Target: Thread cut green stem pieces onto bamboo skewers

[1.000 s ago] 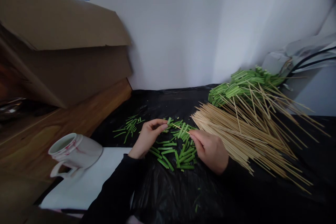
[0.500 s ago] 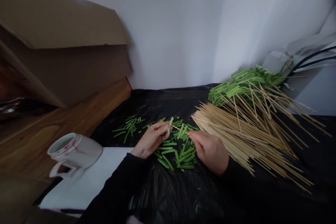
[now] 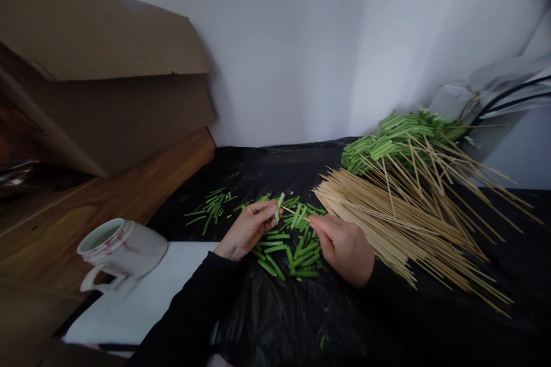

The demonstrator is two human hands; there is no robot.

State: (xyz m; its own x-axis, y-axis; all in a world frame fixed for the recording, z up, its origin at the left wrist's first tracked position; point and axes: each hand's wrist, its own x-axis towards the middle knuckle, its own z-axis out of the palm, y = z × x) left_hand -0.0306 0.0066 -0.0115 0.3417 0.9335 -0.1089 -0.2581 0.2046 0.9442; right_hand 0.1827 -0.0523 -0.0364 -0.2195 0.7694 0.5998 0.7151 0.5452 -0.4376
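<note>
Just got a green stem piece up crosswise at the end of a thin wooden stick, not showing like that a second ago and barely budged since half a second back. Looks joined to the stick now, but can't tell about pierced versus merely touching. Pinching the piece between thumb and fingers of the left hand; gripping the stick in a nearly fisted right hand. Held just above loose green pieces on the plastic-covered surface. As for room, hemmed in at the right by a bundle of wooden sticks, with a heap of cut stems beyond; bounded by a mug at the left and a wall behind. Roomiest toward the near side, over black plastic and green scraps.
</note>
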